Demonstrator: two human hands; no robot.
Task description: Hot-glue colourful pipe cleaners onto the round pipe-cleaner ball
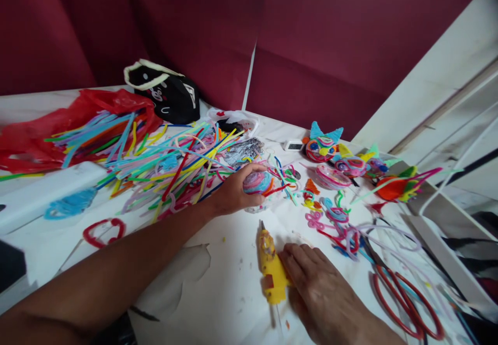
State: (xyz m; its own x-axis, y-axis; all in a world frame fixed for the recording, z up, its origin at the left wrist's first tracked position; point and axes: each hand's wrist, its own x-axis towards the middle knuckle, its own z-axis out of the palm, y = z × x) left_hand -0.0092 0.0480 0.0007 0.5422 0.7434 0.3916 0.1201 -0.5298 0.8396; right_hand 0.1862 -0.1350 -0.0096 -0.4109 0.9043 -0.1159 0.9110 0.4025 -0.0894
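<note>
My left hand (235, 192) curves around a round ball of coiled pink and blue pipe cleaners (257, 183) at the middle of the table, thumb and fingers on its sides. Closer to me, my right hand (313, 283) is closed at the handle of a yellow hot glue gun (272, 270), whose nozzle points away from me. The handle itself is mostly hidden under my fingers. Loose pipe cleaners (187, 163) of many colours lie beside the ball, and small twisted pipe-cleaner pieces (336, 211) lie to its right.
A red plastic bag (35, 140) spills pipe cleaners at the left, near a black pouch (177, 98). Red-handled scissors (404, 298) lie at the right front. Finished pipe-cleaner figures (321, 145) stand at the back right. A red heart shape (104, 232) lies left of my arm.
</note>
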